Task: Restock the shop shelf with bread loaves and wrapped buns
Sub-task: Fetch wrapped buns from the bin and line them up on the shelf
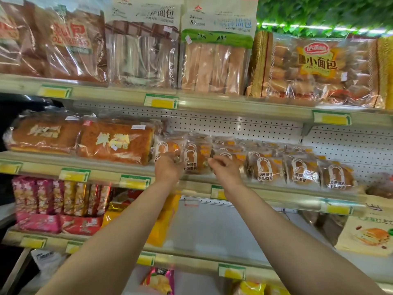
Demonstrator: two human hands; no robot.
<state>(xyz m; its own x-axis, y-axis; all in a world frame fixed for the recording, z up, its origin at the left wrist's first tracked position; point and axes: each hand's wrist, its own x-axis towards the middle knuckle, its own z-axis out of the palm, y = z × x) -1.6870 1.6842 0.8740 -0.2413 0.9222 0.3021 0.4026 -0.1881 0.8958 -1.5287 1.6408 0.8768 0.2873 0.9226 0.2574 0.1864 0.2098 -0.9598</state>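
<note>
On the left of the middle shelf lie two long bread loaves in clear wrap, side by side. Just right of them begins a row of wrapped buns, which runs along the shelf toward the right and seems to stand in more than one rank.

The step in hand, as I judge it, is the placing or straightening of buns at the left end of this row, next to the loaves.

The left hand reaches to the first bun beside the loaves. Its fingers are curled at the lower edge of the wrapper and the grip looks narrow, pinching the plastic, though the fingertips are partly hidden.

Between the two hands stands another bun, upright with its label to the front.

The right hand is at the next bun in the row. Its fingers are bent and touch the wrapper; whether the grip truly holds it or only pushes, I cannot tell.

The next move probably calls for pressing these buns back and upright, so that they stand close together without squeezing the soft bread.
</note>
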